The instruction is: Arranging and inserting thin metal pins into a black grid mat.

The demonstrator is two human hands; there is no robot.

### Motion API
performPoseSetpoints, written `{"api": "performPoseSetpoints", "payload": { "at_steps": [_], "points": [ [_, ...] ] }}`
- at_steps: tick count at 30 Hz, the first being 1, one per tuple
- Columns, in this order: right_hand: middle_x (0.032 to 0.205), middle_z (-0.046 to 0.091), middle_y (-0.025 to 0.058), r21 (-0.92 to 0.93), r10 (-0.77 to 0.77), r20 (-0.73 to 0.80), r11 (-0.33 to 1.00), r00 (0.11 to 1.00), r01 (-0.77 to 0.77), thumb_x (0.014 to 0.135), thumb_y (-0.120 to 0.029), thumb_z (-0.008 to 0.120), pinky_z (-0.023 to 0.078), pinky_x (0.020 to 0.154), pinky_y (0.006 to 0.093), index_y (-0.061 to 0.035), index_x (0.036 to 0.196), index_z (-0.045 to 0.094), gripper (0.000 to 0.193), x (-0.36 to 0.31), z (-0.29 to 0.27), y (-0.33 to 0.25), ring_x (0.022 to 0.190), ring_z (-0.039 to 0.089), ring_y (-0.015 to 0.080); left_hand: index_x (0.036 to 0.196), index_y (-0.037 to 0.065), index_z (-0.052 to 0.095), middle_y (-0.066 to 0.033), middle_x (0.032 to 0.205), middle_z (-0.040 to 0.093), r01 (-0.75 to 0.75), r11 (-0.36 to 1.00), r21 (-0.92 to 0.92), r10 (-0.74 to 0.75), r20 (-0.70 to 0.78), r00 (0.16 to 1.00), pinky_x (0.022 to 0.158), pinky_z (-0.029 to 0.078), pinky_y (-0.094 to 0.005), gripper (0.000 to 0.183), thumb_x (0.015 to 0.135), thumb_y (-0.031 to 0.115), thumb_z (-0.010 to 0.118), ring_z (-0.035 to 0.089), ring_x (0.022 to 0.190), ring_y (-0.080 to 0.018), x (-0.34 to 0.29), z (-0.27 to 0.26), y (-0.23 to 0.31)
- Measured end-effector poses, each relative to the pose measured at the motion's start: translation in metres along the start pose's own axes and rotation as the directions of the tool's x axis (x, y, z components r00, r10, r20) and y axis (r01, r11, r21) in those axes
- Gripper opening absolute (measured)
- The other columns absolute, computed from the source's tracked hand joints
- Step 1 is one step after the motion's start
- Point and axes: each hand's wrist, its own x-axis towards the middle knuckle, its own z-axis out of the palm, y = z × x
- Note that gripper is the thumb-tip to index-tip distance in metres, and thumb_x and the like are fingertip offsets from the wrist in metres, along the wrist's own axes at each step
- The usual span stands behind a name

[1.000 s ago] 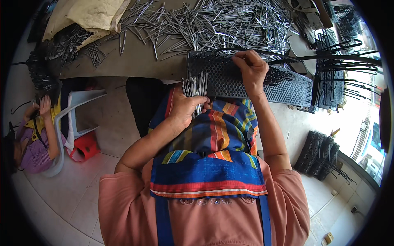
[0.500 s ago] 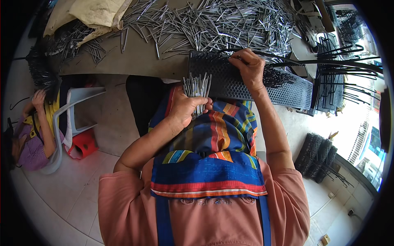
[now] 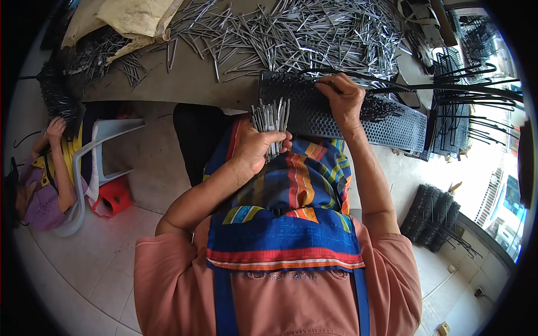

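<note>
A bundle of thin metal rods [image 3: 270, 116] stands upright in my left hand [image 3: 259, 144], whose fingers and thumb close round its lower part above my lap. To the right, my right hand [image 3: 343, 99] is at a dark perforated rack [image 3: 400, 129] full of small holes, its fingertips pinched together close to the surface. What the fingertips hold, if anything, is too small to make out. Dark rod ends [image 3: 381, 107] stick out of the rack beside that hand. The rack slants along the table edge, partly over my striped apron [image 3: 291, 238].
Loose metal rods [image 3: 336, 33] are heaped across the table [image 3: 185, 84]. Yellowish sacking [image 3: 131, 19] lies at the far left. More racks with hooked handles [image 3: 451, 123] stand at the right, others [image 3: 430, 215] on the floor. Another person [image 3: 50, 190] works at the left beside a grey chair [image 3: 106, 145].
My right hand has shifted slightly down and to the right over the rack. My left hand keeps the bundle of rods almost in the same place.
</note>
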Motion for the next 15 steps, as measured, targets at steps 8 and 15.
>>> {"api": "performPoseSetpoints", "payload": {
  "at_steps": [8,15],
  "points": [
    [0.076,0.066,0.003,-0.051,-0.008,0.004,0.999,1.0,0.008,0.073,0.0,0.077,0.045,0.058,0.0227,-0.0009,0.087,0.073,0.015,0.0007,0.0003,-0.0034,0.063,0.059,0.008,0.097,0.001,0.063,-0.0135,0.079,0.07,-0.012,1.0,0.013,0.012,0.012,1.0,0.056,0.056,-0.0332,0.02,0.078,-0.006,0.065,0.069,0.065,-0.0221,0.0024,-0.0003,-0.0013],
    [0.075,0.066,0.0067,-0.103,-0.033,-0.038,0.994,0.999,0.029,0.073,-0.008,0.077,0.049,0.058,0.0294,-0.0069,0.083,0.074,0.011,-0.0014,0.0003,-0.0034,0.062,0.065,0.0223,0.098,-0.002,0.066,-0.0139,0.084,0.071,0.023,0.999,0.025,-0.024,0.038,0.999,0.063,0.058,-0.0343,0.02,0.078,-0.004,0.066,0.069,0.07,-0.0227,0.004,-0.0002,0.0004]
  ]
}}
